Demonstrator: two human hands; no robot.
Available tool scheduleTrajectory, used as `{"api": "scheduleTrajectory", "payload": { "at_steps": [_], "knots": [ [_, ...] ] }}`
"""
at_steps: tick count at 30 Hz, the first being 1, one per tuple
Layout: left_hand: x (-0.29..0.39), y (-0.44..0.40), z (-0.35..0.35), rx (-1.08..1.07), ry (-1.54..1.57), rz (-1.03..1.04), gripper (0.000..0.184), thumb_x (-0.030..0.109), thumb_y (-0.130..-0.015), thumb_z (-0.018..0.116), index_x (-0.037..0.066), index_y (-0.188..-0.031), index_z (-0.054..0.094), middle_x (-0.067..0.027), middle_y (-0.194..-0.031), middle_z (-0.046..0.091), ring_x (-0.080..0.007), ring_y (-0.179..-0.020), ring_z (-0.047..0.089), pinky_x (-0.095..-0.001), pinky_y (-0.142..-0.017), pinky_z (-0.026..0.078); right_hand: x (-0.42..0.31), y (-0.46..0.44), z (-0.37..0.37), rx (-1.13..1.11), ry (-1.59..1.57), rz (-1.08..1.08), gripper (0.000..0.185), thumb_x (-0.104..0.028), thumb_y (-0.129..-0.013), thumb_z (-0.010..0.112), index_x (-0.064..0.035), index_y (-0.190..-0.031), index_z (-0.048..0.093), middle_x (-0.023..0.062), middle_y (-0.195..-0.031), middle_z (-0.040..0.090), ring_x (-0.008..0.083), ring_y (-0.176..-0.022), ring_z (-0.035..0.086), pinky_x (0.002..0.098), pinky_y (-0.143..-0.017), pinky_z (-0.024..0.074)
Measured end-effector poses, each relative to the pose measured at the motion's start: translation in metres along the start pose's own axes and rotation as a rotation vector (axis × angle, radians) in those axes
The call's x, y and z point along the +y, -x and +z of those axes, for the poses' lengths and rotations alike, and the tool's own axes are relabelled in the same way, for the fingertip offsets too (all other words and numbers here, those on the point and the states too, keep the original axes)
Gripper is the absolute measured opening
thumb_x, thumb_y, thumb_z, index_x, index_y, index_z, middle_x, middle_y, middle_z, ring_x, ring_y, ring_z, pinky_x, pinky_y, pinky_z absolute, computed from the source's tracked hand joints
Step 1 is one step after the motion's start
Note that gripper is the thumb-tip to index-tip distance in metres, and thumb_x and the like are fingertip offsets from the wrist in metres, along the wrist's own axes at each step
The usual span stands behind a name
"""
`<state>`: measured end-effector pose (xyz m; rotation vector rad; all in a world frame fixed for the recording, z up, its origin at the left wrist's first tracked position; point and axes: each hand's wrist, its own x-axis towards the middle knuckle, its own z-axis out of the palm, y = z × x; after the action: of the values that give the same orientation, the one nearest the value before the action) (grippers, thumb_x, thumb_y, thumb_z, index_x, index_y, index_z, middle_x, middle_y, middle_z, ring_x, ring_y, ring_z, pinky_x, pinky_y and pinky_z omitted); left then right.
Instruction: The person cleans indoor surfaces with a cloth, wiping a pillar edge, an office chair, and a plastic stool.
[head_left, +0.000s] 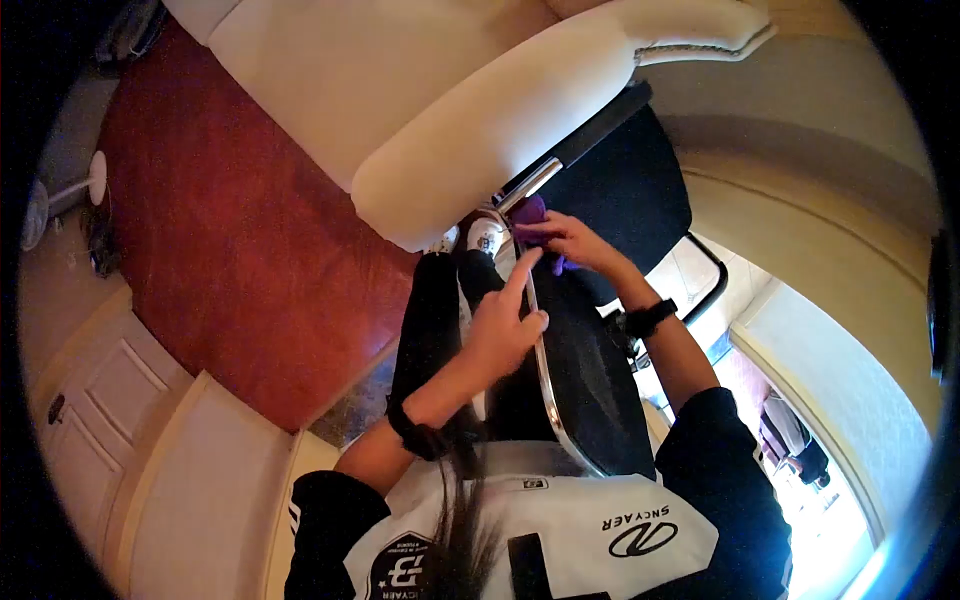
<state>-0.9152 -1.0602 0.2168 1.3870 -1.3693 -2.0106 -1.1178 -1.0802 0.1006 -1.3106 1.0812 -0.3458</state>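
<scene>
A purple cloth [528, 212] lies bunched against the metal frame of a black chair [590, 350], near the chair's armrest. My right hand [575, 242] grips the cloth, part of which hangs below the fingers. Closer to my body, my left hand [503, 325] is over the chair's silver tube [548, 385], index finger stretched out and thumb apart, with nothing visible in it. Whether it touches the tube is unclear. A dark band is on each wrist.
Beyond the chair stands a cream sofa with a rounded arm [480, 130]. Red flooring [240, 240] spreads to the left, with a white stand [97, 178] at its far side. A white door [105, 400] is lower left; a bright doorway [800, 500] is lower right.
</scene>
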Motion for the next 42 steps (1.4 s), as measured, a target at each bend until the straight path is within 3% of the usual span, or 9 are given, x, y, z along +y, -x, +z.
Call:
{"api": "scheduleTrajectory", "payload": {
  "at_steps": [2,4,5,8,10,19,26,29,42],
  "knots": [
    [-0.001,0.000,-0.002,-0.022,-0.048,0.012,0.068,0.013,-0.070,0.051,0.006,-0.131,0.024,-0.0246,-0.059,0.051,-0.0423,-0.063,0.054,-0.0459,-0.060,0.040,-0.029,0.013,0.009,0.063,0.013,-0.071,0.045,0.001,-0.066,0.047,-0.0065,-0.108,0.058,0.0126,-0.101,0.050,0.0255,-0.092,0.051,0.0314,-0.082,0.0403],
    [0.002,-0.001,-0.003,0.003,-0.140,0.022,0.059,0.010,-0.072,0.050,-0.002,-0.126,0.029,-0.0277,-0.082,0.055,-0.0401,-0.061,0.055,-0.0444,-0.060,0.042,-0.058,0.019,0.012,0.072,0.239,-0.029,0.039,-0.003,-0.068,0.051,-0.0080,-0.106,0.059,0.0158,-0.093,0.051,0.0320,-0.092,0.050,0.0376,-0.084,0.0403],
    [-0.013,-0.001,-0.004,-0.027,-0.427,0.354,0.049,0.006,-0.076,0.047,-0.007,-0.121,0.033,-0.0301,-0.113,0.043,-0.0378,-0.060,0.056,-0.0422,-0.059,0.045,-0.067,0.017,0.017,0.121,0.401,-0.050,0.032,-0.009,-0.068,0.051,-0.0073,-0.098,0.063,0.0167,-0.091,0.051,0.0334,-0.088,0.049,0.0397,-0.080,0.0410],
    [-0.017,-0.006,-0.021,-0.138,-0.794,0.157,0.046,0.016,-0.087,0.033,0.006,-0.131,0.023,-0.0326,-0.096,0.051,-0.0475,-0.073,0.053,-0.0474,-0.066,0.044,-0.074,0.012,0.016,0.069,0.433,-0.009,0.026,-0.015,-0.070,0.049,-0.0072,-0.090,0.065,0.0167,-0.087,0.051,0.0328,-0.084,0.048,0.0404,-0.076,0.0410],
    [-0.029,-0.001,-0.038,0.020,-0.562,0.164,0.037,0.021,-0.092,0.024,0.005,-0.122,0.037,-0.0240,-0.102,0.054,-0.0397,-0.086,0.054,-0.0435,-0.076,0.043,-0.093,0.017,0.015,0.064,0.442,-0.023,0.026,-0.019,-0.072,0.047,-0.0071,-0.085,0.066,0.0168,-0.085,0.051,0.0326,-0.084,0.048,0.0399,-0.076,0.0407],
    [0.046,0.021,-0.066,-0.126,-0.397,0.256,0.032,0.021,-0.089,0.038,-0.001,-0.109,0.050,-0.0186,-0.111,0.051,-0.0308,-0.104,0.048,-0.0340,-0.089,0.036,-0.219,0.090,0.035,0.031,0.400,-0.137,0.027,-0.017,-0.071,0.048,-0.0086,-0.088,0.066,0.0164,-0.087,0.052,0.0316,-0.087,0.049,0.0380,-0.079,0.0396],
    [0.073,0.036,-0.027,-0.254,-0.285,0.682,0.036,0.018,-0.080,0.050,0.001,-0.112,0.045,-0.0181,-0.108,0.050,-0.0330,-0.103,0.044,-0.0382,-0.091,0.032,-0.243,0.158,0.071,0.209,0.579,-0.202,0.029,-0.013,-0.064,0.055,-0.0124,-0.092,0.065,0.0117,-0.080,0.048,0.0297,-0.081,0.048,0.0401,-0.070,0.0395],
    [0.080,0.043,-0.012,-0.347,-0.726,0.840,0.035,0.023,-0.080,0.049,-0.001,-0.106,0.048,-0.0174,-0.106,0.052,-0.0318,-0.108,0.043,-0.0505,-0.097,0.023,-0.233,0.185,0.092,0.312,0.585,-0.199,0.030,-0.013,-0.064,0.054,-0.0124,-0.092,0.065,0.0117,-0.082,0.048,0.0294,-0.080,0.048,0.0394,-0.069,0.0389],
    [0.073,0.107,0.089,-0.499,-1.359,0.953,0.044,0.031,-0.083,0.048,-0.005,-0.109,0.050,-0.0195,-0.114,0.049,-0.0322,-0.116,0.038,-0.0513,-0.100,0.018,-0.172,0.300,0.153,0.629,0.535,-0.131,0.027,-0.012,-0.061,0.054,-0.0112,-0.085,0.066,0.0087,-0.079,0.044,0.0261,-0.078,0.045,0.0362,-0.072,0.0357]
  ]
}}
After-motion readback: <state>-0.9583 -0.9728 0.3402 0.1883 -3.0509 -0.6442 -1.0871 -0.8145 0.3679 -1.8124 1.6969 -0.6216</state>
